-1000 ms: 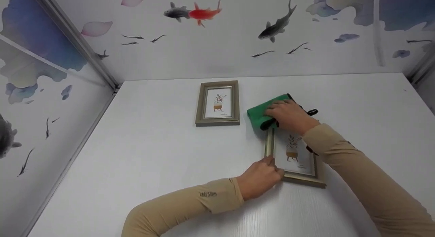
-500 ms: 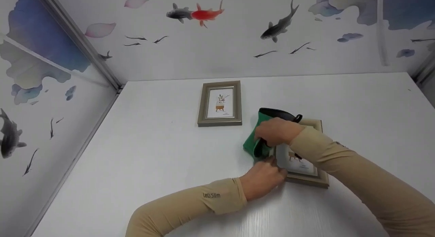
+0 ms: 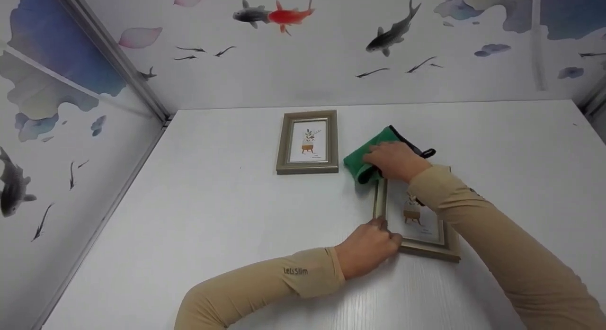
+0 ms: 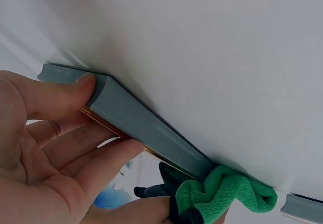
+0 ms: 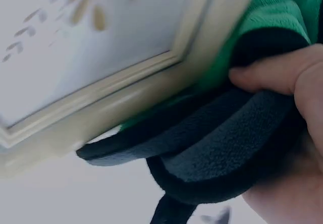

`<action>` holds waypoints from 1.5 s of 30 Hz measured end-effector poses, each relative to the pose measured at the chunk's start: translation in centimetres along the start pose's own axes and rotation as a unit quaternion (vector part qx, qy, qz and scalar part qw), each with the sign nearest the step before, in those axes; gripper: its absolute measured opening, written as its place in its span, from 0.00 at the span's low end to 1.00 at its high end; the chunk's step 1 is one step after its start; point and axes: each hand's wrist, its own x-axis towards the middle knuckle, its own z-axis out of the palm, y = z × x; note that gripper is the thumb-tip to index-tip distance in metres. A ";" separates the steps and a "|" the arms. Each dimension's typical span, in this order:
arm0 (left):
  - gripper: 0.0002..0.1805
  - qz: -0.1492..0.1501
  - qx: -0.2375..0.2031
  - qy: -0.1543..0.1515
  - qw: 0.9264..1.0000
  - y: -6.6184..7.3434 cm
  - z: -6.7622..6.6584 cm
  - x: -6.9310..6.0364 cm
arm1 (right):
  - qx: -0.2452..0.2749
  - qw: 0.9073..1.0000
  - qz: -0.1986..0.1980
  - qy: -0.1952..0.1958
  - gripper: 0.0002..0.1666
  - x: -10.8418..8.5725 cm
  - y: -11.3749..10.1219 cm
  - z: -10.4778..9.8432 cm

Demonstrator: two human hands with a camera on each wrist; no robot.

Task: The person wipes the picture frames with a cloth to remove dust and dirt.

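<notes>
A picture frame [image 3: 428, 251] with a plant print lies against the white surface at the right in the head view. My left hand [image 3: 368, 249] grips its lower left corner; the left wrist view has the thumb on the frame's outer side [image 4: 136, 115] and the fingers along the front edge. My right hand [image 3: 396, 160] holds a folded green cloth [image 3: 362, 156] with dark lining and a black loop at the frame's upper left corner. In the right wrist view the thumb presses on the cloth's dark side [image 5: 222, 138], beside the frame's border. My right forearm hides the frame's upper right part.
A second, similar picture frame [image 3: 307, 169] hangs to the left of the cloth. Behind is a white panel [image 3: 213, 202]. Walls printed with fish [image 3: 393, 36] and watercolour patches meet it at the top and left.
My right hand moved the cloth down along the frame's left side, then back up to its upper left corner. The left hand keeps its grip on the lower corner.
</notes>
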 end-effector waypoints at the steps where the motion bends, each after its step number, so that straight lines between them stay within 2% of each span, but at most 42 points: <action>1: 0.03 0.002 0.003 -0.002 1.000 0.0 0.0 0.0 | 0.002 1.000 0.008 0.005 0.16 0.0 0.3 0.2; 4: 0.03 0.002 0.004 -0.004 1.000 0.0 0.0 0.2 | 0.017 0.999 0.025 0.015 0.17 -0.2 0.9 0.6; 7: 0.04 -0.002 0.009 -0.004 1.000 0.0 0.1 0.3 | 0.023 0.999 0.018 0.016 0.17 -0.5 1.0 0.7; 11: 0.05 -0.004 0.013 -0.007 1.000 0.1 0.1 0.4 | 0.021 1.000 -0.017 0.010 0.17 -1.3 0.4 0.7; 18: 0.05 -0.006 -0.007 -0.012 1.000 0.1 0.2 0.4 | 0.073 0.994 -0.086 -0.006 0.20 -3.4 -1.8 0.6; 20: 0.05 -0.007 -0.010 -0.012 1.000 0.1 0.1 0.3 | 0.079 0.991 -0.108 -0.001 0.20 -3.9 -2.3 0.6; 23: 0.05 -0.009 -0.013 -0.012 1.000 0.2 0.1 0.3 | 0.086 0.990 -0.115 0.012 0.20 -4.3 -2.7 0.6; 31: 0.04 -0.020 -0.023 -0.011 0.999 0.1 0.2 0.4 | 0.075 0.996 -0.049 0.031 0.26 -3.6 -1.3 1.0; 37: 0.03 -0.026 -0.030 -0.007 0.999 0.0 0.3 0.6 | 0.066 0.997 0.020 0.036 0.25 -2.7 0.0 1.0; 42: 0.02 -0.033 -0.038 -0.012 0.999 -0.1 0.1 0.9 | 0.117 0.989 0.067 0.063 0.25 -3.6 1.2 -0.1; 45: 0.02 -0.045 -0.040 -0.009 0.998 -0.5 0.2 1.1 | 0.180 0.976 0.081 0.088 0.28 -4.7 2.3 -1.4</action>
